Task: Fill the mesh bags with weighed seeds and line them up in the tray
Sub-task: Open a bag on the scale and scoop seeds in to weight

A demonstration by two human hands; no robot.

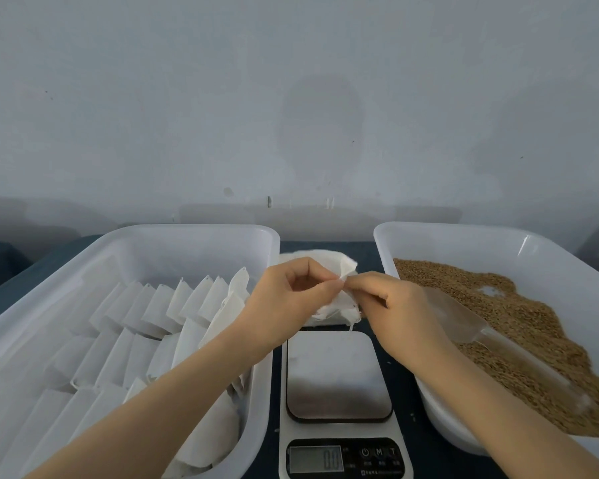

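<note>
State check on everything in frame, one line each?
left hand: pinches mesh bag
right hand: pinches same bag
mesh bag: held up, off the scale
scale: on, reads 0.0, platform bare
left tray: bags leaning in rows
right tray: loose seeds inside
scoop: lying in seeds, unheld

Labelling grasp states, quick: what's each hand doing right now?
Left hand: closed, pinching the mesh bag.
Right hand: closed, pinching the same mesh bag.

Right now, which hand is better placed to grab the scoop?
Right. The right hand is beside the scoop lying in the seed tray; the left hand sits on the scale's far side and could hold the mesh bag both hands pinch.
</note>
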